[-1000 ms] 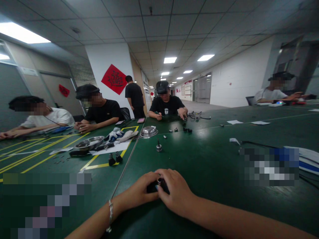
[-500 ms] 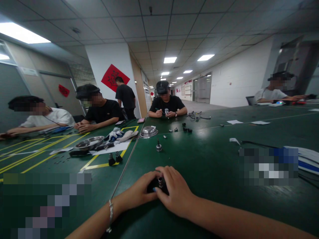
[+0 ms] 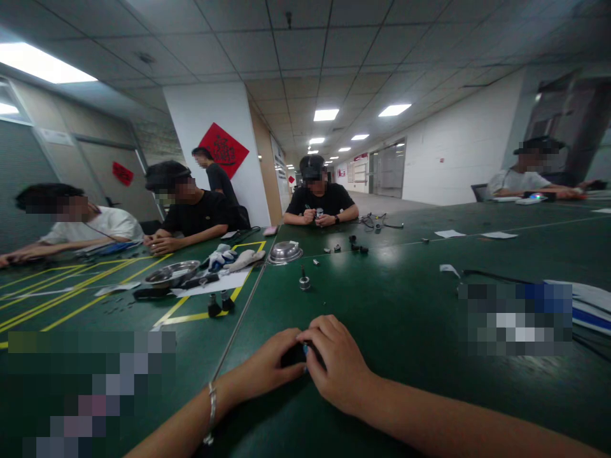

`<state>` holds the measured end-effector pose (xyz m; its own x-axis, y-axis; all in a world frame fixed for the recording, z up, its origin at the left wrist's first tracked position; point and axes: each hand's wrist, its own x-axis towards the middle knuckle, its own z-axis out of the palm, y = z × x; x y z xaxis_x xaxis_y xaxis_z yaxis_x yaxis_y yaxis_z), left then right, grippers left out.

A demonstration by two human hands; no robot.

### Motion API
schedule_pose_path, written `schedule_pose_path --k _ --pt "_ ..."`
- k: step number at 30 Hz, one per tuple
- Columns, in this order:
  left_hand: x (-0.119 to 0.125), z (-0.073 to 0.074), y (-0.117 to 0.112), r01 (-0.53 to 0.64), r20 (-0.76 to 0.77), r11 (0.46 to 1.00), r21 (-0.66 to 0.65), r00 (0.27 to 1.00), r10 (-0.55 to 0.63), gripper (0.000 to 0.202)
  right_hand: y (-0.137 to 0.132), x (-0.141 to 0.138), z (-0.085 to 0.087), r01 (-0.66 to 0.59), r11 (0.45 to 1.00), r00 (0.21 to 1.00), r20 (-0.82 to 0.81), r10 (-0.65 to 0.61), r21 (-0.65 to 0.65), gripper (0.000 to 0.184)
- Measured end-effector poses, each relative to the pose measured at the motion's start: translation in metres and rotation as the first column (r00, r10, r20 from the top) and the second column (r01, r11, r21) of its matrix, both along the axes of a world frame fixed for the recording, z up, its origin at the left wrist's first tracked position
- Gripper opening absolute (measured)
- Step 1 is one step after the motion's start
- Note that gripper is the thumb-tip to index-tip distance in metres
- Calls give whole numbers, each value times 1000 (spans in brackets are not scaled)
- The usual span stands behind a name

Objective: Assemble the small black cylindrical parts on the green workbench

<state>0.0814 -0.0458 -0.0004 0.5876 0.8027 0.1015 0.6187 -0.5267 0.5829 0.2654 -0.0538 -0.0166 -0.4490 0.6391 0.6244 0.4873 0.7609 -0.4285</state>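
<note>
Both hands meet on the green desk (image 3: pixel 405 312): the left hand (image 3: pixel 265 367) and right hand (image 3: pixel 340 366) have their fingers (image 3: pixel 325 329) clenched around a small dark part (image 3: pixel 294 355), which sits on the desk, mostly hidden between them. Farther out stand a small metal piece (image 3: pixel 304 280) and a steel bowl (image 3: pixel 285 252), well apart from the hands.

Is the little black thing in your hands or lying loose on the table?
In the hands: left hand and right hand both curl around the small black part, fingers hiding most of it.
</note>
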Motion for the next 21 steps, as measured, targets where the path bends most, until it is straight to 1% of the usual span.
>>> schedule_pose_path --k 5,8,12,17,20,21 --pt "1 4 0 34 -18 999 0 999 -34 22 0 0 -1 -8 1000 999 -34 8 1 20" --pt "1 3 0 19 -16 1000 1 1000 -19 21 0 0 0 -24 1000 1000 10 24 4 18" --pt "1 0 0 3 -4 1000 -1 1000 -3 25 1 0 0 -30 1000 998 61 30 3 18" --pt "2 2 -1 0 15 1000 -10 1000 1 31 1 -1 -1 -11 1000 998 68 12 -15 23" --pt "1 3 -1 5 25 1000 -13 1000 -5 33 2 -1 -2 9 997 1000 11 -8 -72 33" --pt "1 3 -1 8 25 1000 -14 1000 -8 33 2 -1 -2 20 995 1000 -4 -20 -94 32"
